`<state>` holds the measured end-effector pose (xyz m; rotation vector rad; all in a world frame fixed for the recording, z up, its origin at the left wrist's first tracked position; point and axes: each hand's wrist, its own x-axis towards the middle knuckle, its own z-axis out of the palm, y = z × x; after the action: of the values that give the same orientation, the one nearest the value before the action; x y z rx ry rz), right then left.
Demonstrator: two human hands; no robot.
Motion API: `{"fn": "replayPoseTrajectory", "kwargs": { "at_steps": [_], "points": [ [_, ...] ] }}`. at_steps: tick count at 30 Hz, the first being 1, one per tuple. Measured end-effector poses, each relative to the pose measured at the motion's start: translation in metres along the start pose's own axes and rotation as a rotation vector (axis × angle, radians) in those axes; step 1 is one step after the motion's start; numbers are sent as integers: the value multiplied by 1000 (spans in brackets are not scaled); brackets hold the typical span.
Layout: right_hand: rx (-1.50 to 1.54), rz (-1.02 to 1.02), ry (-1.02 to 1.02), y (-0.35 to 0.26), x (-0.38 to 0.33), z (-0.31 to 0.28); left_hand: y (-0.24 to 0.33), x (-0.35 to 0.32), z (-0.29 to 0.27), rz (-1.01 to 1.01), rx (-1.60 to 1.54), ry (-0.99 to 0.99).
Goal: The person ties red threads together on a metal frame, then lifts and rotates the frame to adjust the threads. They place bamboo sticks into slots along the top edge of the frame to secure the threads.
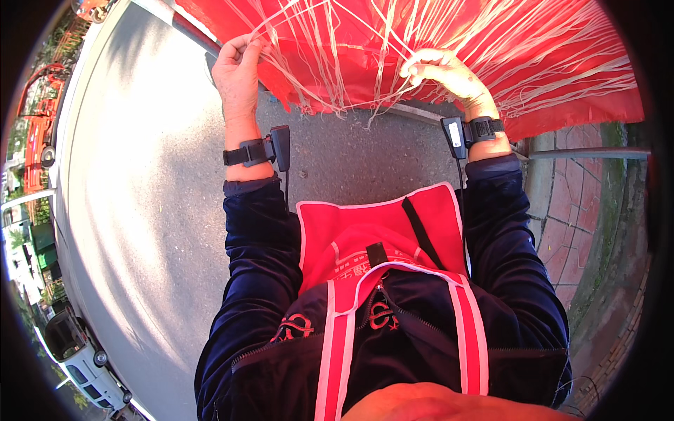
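Bare skin [421,401] at the lower edge is nearest the camera, then a dark velvety jacket [414,302] with a red, pale-edged apron [379,217] over it, its two striped straps [472,337] running down the chest. Both arms reach forward, hands well apart. Left hand [237,67] has thumb and forefinger pinched on pale strings [319,67] at the upper left; right hand [442,70] also pinches strings, thumb against fingers, though the number of strands in each grip is hard to make out. The strings lie in loose fanned bundles across a red sheet [358,70] at the top of the view, some ends hanging past its near edge. Each wrist wears a black strapped device, left [279,144] and right [454,137], with a cable running back. Gray pavement [372,154] below, reddish paving [576,196] and a metal bar [590,153] to the right, white vehicle [91,379] at lower left.
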<state>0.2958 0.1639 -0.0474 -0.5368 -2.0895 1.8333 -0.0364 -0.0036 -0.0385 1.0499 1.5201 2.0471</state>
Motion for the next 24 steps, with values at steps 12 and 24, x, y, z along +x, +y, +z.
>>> {"fn": "replayPoseTrajectory", "kwargs": {
  "at_steps": [12,24],
  "points": [
    [898,-573,116,-16,-31,-60,39,8,-9,163,67,230],
    [958,-634,240,-28,-48,-73,53,7,-13,237,201,296]
  ]
}}
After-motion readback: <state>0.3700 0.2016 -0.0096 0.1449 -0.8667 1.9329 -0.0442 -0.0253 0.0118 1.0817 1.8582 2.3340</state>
